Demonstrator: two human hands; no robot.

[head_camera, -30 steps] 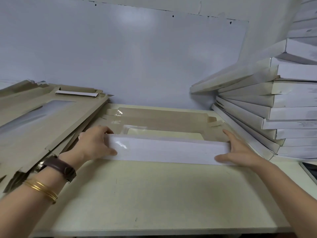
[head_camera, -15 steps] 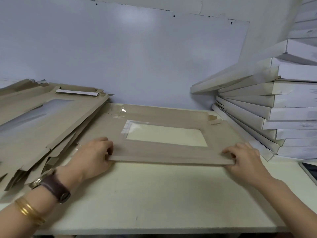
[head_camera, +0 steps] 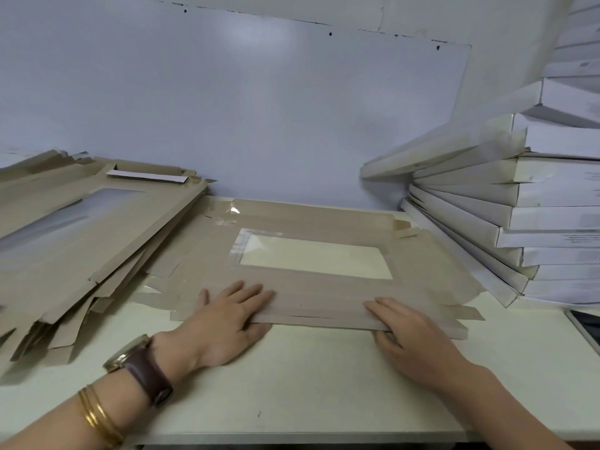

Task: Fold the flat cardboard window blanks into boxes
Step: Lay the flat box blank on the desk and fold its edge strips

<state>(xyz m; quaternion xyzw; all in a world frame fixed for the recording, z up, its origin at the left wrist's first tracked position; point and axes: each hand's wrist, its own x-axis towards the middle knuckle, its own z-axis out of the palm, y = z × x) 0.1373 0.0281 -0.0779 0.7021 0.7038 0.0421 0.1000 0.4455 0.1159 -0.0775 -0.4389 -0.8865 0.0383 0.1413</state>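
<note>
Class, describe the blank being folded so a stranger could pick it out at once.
On the pale table, between the heap of brown blanks at left and the stack of white boxes at right, one blank lies flat in the middle. Unlike the heaped ones, it lies alone, with the left hand and right hand pressing its near edge.

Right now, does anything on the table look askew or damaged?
Yes. The stack of white folded boxes on the right leans and fans out, its upper boxes tilted. The pile of flat brown cardboard blanks on the left is splayed unevenly.
</note>
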